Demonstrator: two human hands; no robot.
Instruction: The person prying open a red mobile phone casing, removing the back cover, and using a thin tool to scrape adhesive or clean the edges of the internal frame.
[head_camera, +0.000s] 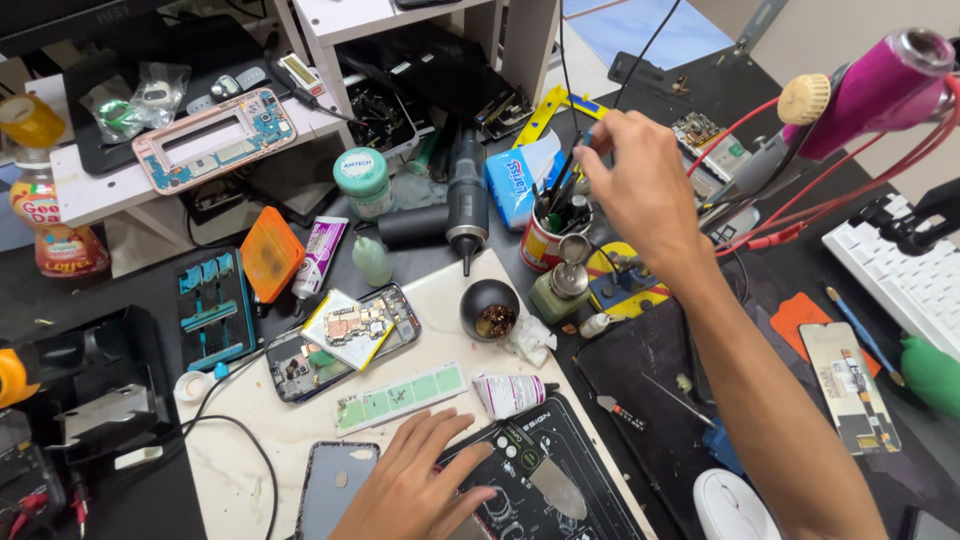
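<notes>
Two hands over a crowded phone-repair bench

Two bare hands work above a white work board (300, 430) that lies on a dark bench. Largest near the bottom edge is a black repair mat (560, 480) with printed outlines; the left hand (415, 485) rests flat across its left edge, fingers spread and holding nothing, just beside a phone back cover (335, 485) lying on the board. Above that hand lies a strip of green squares (400, 398), and beyond it an opened phone (340, 345) with its circuit board exposed. A crumpled white tube (508, 393) sits between the strip and the mat.

Farther up, the right hand (645, 185) reaches to a tool cup (545, 240) crowded with tweezers and brushes — its fingertips pinch narrowly on the blue top of a thin tool (588, 135) standing in that cup. A small black bowl (490, 310) stands just below the cup, near a glass dispenser bottle (562, 285).
</notes>
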